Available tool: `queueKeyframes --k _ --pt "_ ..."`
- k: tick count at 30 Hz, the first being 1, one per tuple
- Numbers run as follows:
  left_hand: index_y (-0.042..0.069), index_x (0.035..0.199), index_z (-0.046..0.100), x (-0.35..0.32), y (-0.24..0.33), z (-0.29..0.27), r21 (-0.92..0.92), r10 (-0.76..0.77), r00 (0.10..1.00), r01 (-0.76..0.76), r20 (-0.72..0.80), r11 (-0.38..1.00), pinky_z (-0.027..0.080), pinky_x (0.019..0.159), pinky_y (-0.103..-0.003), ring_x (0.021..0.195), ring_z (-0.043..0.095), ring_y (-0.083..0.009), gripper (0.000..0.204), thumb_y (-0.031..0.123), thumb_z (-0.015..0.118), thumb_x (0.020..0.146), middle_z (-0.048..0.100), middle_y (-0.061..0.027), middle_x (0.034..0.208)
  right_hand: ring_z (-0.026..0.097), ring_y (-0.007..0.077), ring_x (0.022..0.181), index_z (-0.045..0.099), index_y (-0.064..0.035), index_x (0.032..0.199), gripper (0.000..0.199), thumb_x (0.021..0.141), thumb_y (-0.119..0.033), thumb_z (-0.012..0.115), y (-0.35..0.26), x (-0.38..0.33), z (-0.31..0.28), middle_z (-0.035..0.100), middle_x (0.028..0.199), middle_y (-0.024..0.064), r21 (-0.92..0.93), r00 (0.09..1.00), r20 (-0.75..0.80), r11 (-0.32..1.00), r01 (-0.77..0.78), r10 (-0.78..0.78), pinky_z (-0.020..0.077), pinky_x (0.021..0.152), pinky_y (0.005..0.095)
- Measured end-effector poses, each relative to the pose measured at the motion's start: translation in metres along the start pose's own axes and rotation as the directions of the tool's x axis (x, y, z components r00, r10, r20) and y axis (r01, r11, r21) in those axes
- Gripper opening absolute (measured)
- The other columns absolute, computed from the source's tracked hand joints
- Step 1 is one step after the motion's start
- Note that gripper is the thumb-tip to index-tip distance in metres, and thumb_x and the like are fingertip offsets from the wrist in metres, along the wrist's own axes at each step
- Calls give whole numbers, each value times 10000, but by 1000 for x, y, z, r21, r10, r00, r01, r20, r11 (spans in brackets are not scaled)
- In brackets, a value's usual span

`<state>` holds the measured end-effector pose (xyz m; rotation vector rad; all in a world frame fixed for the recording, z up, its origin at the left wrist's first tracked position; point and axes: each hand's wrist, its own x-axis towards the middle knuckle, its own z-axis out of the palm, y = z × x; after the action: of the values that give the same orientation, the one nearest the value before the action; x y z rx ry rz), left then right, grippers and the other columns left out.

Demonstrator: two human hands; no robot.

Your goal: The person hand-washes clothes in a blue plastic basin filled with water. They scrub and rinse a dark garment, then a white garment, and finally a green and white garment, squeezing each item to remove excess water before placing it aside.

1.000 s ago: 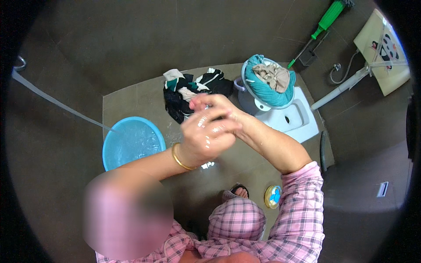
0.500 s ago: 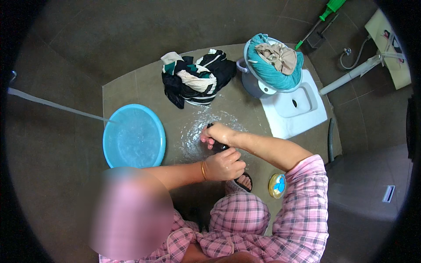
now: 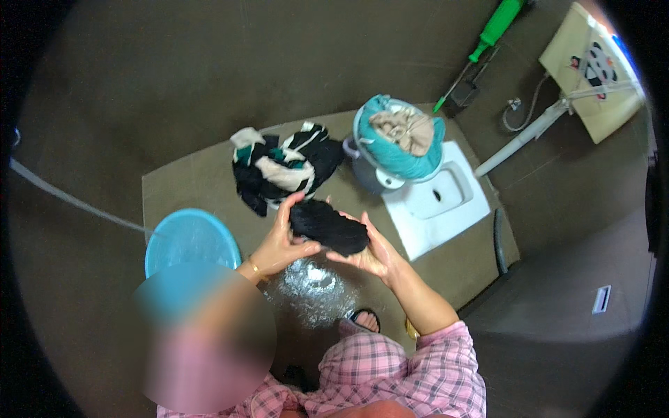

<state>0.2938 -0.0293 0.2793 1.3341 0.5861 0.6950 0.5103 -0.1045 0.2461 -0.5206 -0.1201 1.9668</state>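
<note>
— Two hands on one thing, is that right?

— Yes. Nearest the camera are the pink checked sleeve (image 3: 425, 369) and a foot in a sandal (image 3: 364, 320) at about 6 o'clock. Just above the foot the wet floor (image 3: 313, 285) shines with soapy foam.

— And the hands?

— The left hand (image 3: 282, 240) and the right hand (image 3: 366, 251) both grasp a black cloth (image 3: 327, 226), bunched into a roll, lifted above the foam patch. The left hand cups the cloth's left end, fingers raised along its 9 o'clock side, thumb under it. The right hand supports the other end from below, at the cloth's 4 o'clock, fingers wrapped up against it. So the cloth lies between the two palms, touching both.

— Anything on the wrist?

— A gold bangle (image 3: 256, 270) on the left one.

— What sits around them?

— A blue basin (image 3: 191, 240) at 9 o'clock of the hands, near the left forearm. Farther out, at 11 o'clock of the cloth, a pile of clothes (image 3: 282, 171) in black, white and green lies on the floor slab. At 1 o'clock stands a bucket (image 3: 366, 171) heaped with teal and beige laundry (image 3: 401, 136), beside a white floor toilet (image 3: 439, 202).

— And farthest?

— A green-handled brush (image 3: 491, 31) at the upper right, at 1 o'clock, and a white pipe (image 3: 523, 136) running toward the corner.
</note>
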Motion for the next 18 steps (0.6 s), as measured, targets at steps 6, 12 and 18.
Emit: queueKeyframes --k 6,12,18 --pt "-11 1016 599 11 -20 -18 181 -409 911 393 60 902 478 626 -253 697 583 -97 398 309 703 802 594 -13 720 501 239 1130 344 -119 1379 643 827 -150 672 -25 -46 27 449 1289 87 -647 979 -175 738 -191 99 525 858 431" --pt "-4 1201 505 -17 -130 -25 744 -384 914 165 131 647 482 658 -296 712 595 -151 591 427 652 824 633 -83 818 556 156 962 555 -66 1143 452 733 -199 689 -106 -55 35 601 1017 83 -970 971 -45 -221 -98 -235 461 845 306" --pt "97 1227 517 -24 -140 -17 724 -416 838 36 353 688 487 743 -373 823 618 -270 546 392 662 791 638 -120 952 545 162 952 539 -63 1120 415 748 -188 674 -217 -88 87 582 1024 74 -982 588 149 -187 -4 -795 454 820 297"
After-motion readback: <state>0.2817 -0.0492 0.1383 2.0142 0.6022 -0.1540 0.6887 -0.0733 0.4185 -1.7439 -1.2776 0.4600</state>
